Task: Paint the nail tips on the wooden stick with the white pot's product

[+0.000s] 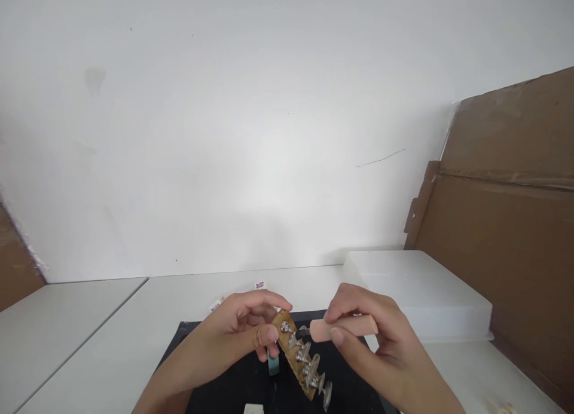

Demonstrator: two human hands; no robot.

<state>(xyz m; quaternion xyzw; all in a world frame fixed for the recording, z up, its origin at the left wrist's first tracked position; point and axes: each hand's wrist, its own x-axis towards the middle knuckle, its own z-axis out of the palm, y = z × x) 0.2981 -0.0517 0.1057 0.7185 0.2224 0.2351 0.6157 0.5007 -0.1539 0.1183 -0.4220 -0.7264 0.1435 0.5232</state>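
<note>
Head view: left hand (244,330) curled, thumb and fingers pinching the upper end of a tan strip (296,357) carrying a row of clear nail tips, held tilted above the black mat (233,384) on the white surface (134,318). Right hand (372,336) closed around a pink tool (345,328), its dark tip touching the topmost nail tip. A white box (421,294) sits just behind the right hand.

Tilted wooden strip (293,354) studded with clear nail tips, pink pen-like tool (344,328) tip-first against its upper end

Left hand (249,327) pinching a wooden strip (296,361) lined with clear nail tips (309,366), right hand (370,336) gripping a pink tool (345,328) at the strip, black mat (251,384) beneath, white table (112,342)
</note>
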